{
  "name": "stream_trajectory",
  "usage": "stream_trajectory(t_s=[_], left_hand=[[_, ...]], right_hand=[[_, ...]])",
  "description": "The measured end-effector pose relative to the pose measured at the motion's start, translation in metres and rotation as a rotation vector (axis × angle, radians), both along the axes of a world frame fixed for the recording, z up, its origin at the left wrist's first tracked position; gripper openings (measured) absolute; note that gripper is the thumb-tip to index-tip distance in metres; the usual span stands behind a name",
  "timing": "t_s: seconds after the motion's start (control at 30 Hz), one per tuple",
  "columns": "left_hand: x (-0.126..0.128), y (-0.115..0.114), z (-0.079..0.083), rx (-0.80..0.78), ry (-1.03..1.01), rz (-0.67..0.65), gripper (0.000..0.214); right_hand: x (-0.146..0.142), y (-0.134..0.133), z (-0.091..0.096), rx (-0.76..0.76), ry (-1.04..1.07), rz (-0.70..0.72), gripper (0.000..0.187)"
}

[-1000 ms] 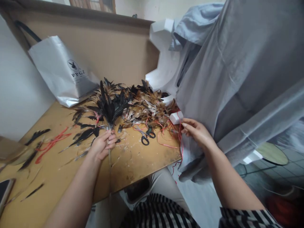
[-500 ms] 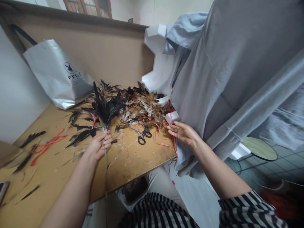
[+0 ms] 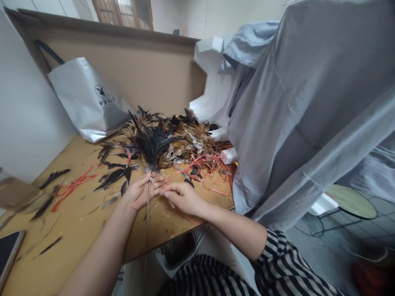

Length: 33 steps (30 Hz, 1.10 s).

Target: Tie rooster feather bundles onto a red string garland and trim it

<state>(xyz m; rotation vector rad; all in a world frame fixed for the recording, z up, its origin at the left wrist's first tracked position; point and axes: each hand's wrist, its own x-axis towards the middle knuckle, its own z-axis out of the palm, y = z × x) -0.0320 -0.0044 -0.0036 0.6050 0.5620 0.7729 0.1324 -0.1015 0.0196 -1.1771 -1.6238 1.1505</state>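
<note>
Left hand (image 3: 141,193), palm up, fingers partly spread, pinches thin pale stick (image 3: 148,202) with thumb, just below fanned black feather bunch (image 3: 152,144) at stick's top. Right hand (image 3: 187,200), just beside, pinches thin red string (image 3: 164,185). Beyond: black-handled scissors (image 3: 189,182) partly under tangled red strands (image 3: 206,161), brown-and-black feather pile (image 3: 200,137), silver bag (image 3: 86,100), all on yellow-brown desk (image 3: 46,275).

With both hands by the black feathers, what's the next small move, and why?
I'd probably wrap the red string once around the stick: the right hand appears to pinch it close by, while the left hand holds the stick just below the black feathers.
</note>
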Motion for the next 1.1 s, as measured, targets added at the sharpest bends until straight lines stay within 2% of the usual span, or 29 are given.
stream_trajectory(t_s=[0.17,0.3,0.43,0.6,0.8,0.97,1.1], left_hand=[[-0.003,-0.002,0.001,0.007,-0.129,-0.058,0.013],[-0.005,-0.004,0.004,0.023,-0.159,-0.103,0.012],[-0.003,-0.008,0.005,0.041,-0.101,-0.131,0.014],[0.0,-0.012,0.006,0.044,-0.05,-0.104,0.014],[-0.004,-0.012,0.008,0.069,-0.168,-0.156,0.007],[-0.009,-0.012,0.011,0.008,-0.282,-0.129,0.012],[-0.008,-0.015,0.017,0.0,-0.341,-0.087,0.016]], right_hand=[[-0.023,0.0,-0.019,-0.073,-0.114,0.177,0.021],[-0.027,-0.007,-0.03,-0.155,-0.05,0.217,0.021],[-0.025,-0.015,-0.023,-0.144,0.06,0.19,0.028],[-0.024,-0.019,-0.013,-0.05,0.05,0.126,0.031],[-0.018,-0.02,-0.015,-0.141,-0.154,0.293,0.026],[-0.001,-0.029,-0.007,-0.199,-0.222,0.447,0.029],[0.012,-0.04,-0.01,-0.266,-0.262,0.52,0.03]])
